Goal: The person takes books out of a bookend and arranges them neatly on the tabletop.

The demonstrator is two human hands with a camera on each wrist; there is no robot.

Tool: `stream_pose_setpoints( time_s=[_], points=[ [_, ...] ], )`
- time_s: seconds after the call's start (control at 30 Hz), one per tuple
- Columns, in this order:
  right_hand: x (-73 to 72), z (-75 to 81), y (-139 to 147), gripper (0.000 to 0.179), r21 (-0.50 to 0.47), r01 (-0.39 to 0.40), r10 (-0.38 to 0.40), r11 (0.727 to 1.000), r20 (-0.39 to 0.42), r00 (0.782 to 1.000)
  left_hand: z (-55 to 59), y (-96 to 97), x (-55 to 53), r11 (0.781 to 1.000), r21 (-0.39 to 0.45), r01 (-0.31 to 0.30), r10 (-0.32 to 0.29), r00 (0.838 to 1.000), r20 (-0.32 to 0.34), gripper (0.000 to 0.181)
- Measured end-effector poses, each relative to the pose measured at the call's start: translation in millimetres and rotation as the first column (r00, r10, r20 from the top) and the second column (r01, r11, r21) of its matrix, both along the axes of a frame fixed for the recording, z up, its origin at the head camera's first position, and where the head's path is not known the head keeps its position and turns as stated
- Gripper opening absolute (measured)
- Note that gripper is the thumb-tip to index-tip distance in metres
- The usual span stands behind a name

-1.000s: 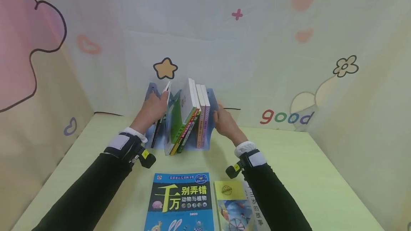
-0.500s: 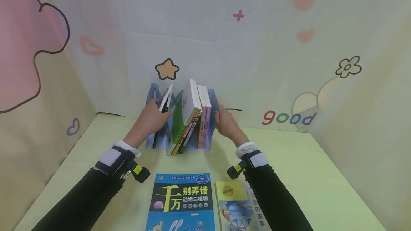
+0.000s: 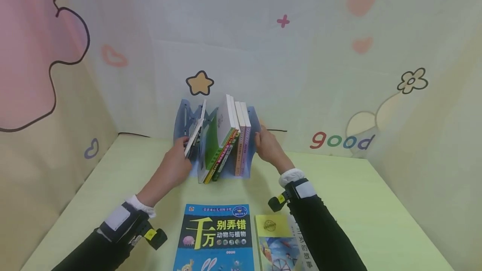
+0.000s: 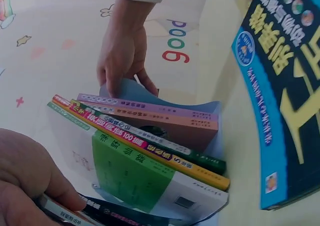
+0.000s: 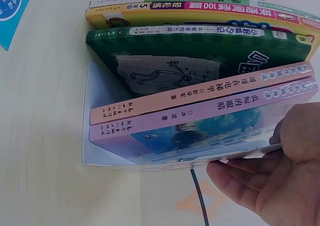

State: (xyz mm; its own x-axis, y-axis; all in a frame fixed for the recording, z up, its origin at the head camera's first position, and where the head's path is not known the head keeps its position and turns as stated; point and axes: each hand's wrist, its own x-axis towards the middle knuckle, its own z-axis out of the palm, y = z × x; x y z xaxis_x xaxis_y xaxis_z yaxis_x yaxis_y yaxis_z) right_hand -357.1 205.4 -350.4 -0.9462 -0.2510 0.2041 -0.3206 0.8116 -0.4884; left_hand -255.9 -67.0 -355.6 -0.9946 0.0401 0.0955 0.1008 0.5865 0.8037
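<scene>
My left hand (image 3: 174, 163) grips a thin, pale-edged book (image 3: 196, 132) at the left of a blue book stand (image 3: 255, 122); the book tilts toward me. In the left wrist view, its spine (image 4: 65, 214) shows under the thumb. My right hand (image 3: 272, 147) pinches the stand's right side panel, its thumb inside and fingers outside in the right wrist view. Between the hands, a green-and-white book (image 3: 213, 143), a yellow-spined book (image 4: 200, 174) and a dark green book (image 5: 200, 43) lean together. A salmon-spined book (image 5: 200, 94) and a purple-spined book (image 5: 200, 108) stand at the right end.
A blue book (image 3: 214, 237) with large yellow characters lies face up in front on the pale table (image 3: 339, 204). Beside it lies a yellow-and-white book (image 3: 276, 241), partly under the right forearm. A printed cloth backdrop (image 3: 233, 53) rises close behind the stand.
My left hand has come down and toward me from the book's top edge, and the book has tipped forward with it. My right hand stays on the stand's side.
</scene>
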Motion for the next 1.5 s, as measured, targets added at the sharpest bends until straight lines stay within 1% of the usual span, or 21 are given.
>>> stream_pose_setpoints(
  time_s=[0.1,0.2,0.3,0.4,0.5,0.57,0.67,0.77,0.97,1.03,1.13,1.3,1.4,1.5],
  points=[
    [-0.1,0.9,0.6,0.047,0.004,-0.007,0.007,1.0,-0.012,1.0,-7.3,-2.2,8.2,1.0,-0.008,-0.016,0.016,0.998,-0.06,0.058],
    [-0.4,1.2,1.7,0.046,0.01,-0.01,0.01,1.0,-0.019,1.0,-11.2,-6.3,15.0,0.999,0.001,-0.036,0.036,0.994,-0.108,0.056],
    [0.3,1.1,2.6,0.046,0.012,-0.007,0.007,1.0,-0.008,1.0,-12.7,-11.1,20.4,0.998,0.007,-0.059,0.06,0.987,-0.15,0.051],
    [1.2,1.1,2.7,0.045,0.011,-0.004,0.004,1.0,-0.007,1.0,-11.4,-15.4,26.6,0.997,0.013,-0.077,0.078,0.983,-0.165,0.049],
    [1.8,0.9,2.0,0.045,0.008,0.002,-0.002,1.0,-0.014,1.0,-7.3,-20.1,34.5,0.997,0.032,-0.064,0.067,0.988,-0.137,0.049],
    [2.2,0.6,1.3,0.045,0.0,0.005,-0.005,1.0,-0.017,1.0,-3.3,-23.2,41.4,0.998,0.035,-0.054,0.057,0.993,-0.107,0.049],
    [2.5,0.0,0.4,0.045,-0.015,0.005,-0.005,1.0,-0.019,1.0,3.5,-28.6,51.7,0.999,0.021,-0.031,0.033,0.997,-0.072,0.05],
    [2.9,-0.5,-0.1,0.046,-0.023,0.003,-0.003,1.0,-0.023,1.0,10.9,-34.6,62.9,1.0,0.009,-0.015,0.015,1.0,-0.024,0.053],
    [2.0,-2.6,0.1,0.046,-0.024,0.002,-0.003,1.0,-0.027,1.0,23.9,-47.4,86.6,1.0,-0.012,0.027,-0.027,0.999,0.033,0.057],
    [2.1,-3.1,0.1,0.045,-0.027,0.004,-0.005,1.0,-0.028,1.0,26.5,-51.5,93.4,0.999,-0.015,0.046,-0.045,0.998,0.042,0.057],
    [2.8,-3.3,-0.3,0.045,-0.03,0.001,-0.001,1.0,-0.021,1.0,29.6,-57.2,102.6,0.997,-0.016,0.069,-0.068,0.995,0.077,0.057],
    [2.5,-2.5,-1.3,0.047,-0.031,-0.008,0.007,1.0,-0.016,1.0,33.9,-65.0,114.0,0.995,0.0,0.099,-0.098,0.986,0.133,0.059],
    [1.2,-1.4,-2.1,0.046,-0.036,-0.006,0.005,0.999,-0.029,1.0,37.6,-67.8,118.0,0.995,0.017,0.101,-0.103,0.983,0.153,0.06],
    [3.0,-2.0,-1.7,0.046,-0.048,-0.004,0.003,0.999,-0.033,0.999,40.6,-69.8,121.1,0.993,0.036,0.11,-0.115,0.981,0.157,0.059]
  ],
)
